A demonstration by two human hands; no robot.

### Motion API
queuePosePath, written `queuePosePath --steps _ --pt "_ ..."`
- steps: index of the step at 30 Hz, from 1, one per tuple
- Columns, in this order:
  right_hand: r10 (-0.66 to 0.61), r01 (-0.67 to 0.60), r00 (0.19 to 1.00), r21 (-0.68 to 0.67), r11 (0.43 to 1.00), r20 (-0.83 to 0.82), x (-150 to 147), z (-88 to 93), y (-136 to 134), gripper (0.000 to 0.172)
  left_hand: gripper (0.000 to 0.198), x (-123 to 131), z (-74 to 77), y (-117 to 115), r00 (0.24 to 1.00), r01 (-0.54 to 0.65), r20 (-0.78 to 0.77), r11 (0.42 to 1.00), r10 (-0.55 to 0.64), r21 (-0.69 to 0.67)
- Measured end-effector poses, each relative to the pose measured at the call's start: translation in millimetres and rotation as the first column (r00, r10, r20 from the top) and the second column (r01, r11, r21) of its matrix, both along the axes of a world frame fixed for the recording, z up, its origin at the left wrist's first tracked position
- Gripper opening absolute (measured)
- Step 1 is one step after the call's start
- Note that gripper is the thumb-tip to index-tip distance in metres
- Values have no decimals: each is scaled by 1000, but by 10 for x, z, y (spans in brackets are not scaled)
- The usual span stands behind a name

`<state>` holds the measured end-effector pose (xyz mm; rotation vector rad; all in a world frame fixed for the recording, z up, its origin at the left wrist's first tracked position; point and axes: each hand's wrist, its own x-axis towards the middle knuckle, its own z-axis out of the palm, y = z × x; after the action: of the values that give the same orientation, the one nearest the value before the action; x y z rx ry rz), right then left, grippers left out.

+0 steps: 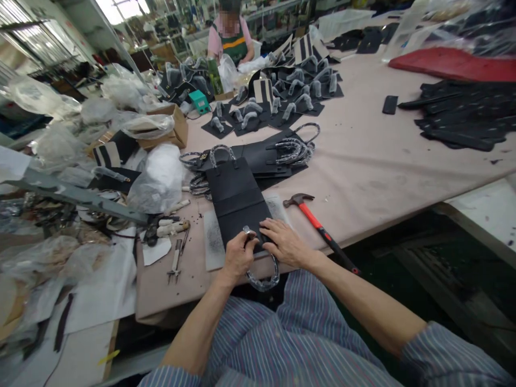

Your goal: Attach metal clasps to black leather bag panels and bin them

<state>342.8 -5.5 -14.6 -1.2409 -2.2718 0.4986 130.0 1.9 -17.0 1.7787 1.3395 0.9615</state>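
Observation:
A black bag panel lies flat on a pale board at the table's near edge. Its far end carries a plastic-wrapped handle, and a second wrapped handle loops over the edge below my hands. My left hand is closed in a pinch at the panel's near end. A small shiny piece shows at its fingers; what they grip is hidden. With fingers stretched out, my right hand rests flat on the panel's near right side. To its right lies a claw hammer with a red and black grip.
Behind the panel lies a stack of black bag pieces with wrapped handles. Hand tools lie at left, beside plastic bags. Farther back are a green box, many wrapped pieces and a person. Black strips lie at right.

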Motion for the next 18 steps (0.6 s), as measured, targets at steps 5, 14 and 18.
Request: queuePosePath --steps 5,14,18 --pt "-19 19 1000 5 1000 23 -104 -125 -49 48 41 -117 -6 220 805 -204 475 917 356 -343" --pt "-18 18 999 -3 1000 28 -72 -99 -26 49 30 -341 37 -12 924 -199 292 963 246 -183" --pt "-15 15 999 -3 1000 30 -78 -100 -28 49 20 -255 28 -93 973 -142 172 987 154 -81"
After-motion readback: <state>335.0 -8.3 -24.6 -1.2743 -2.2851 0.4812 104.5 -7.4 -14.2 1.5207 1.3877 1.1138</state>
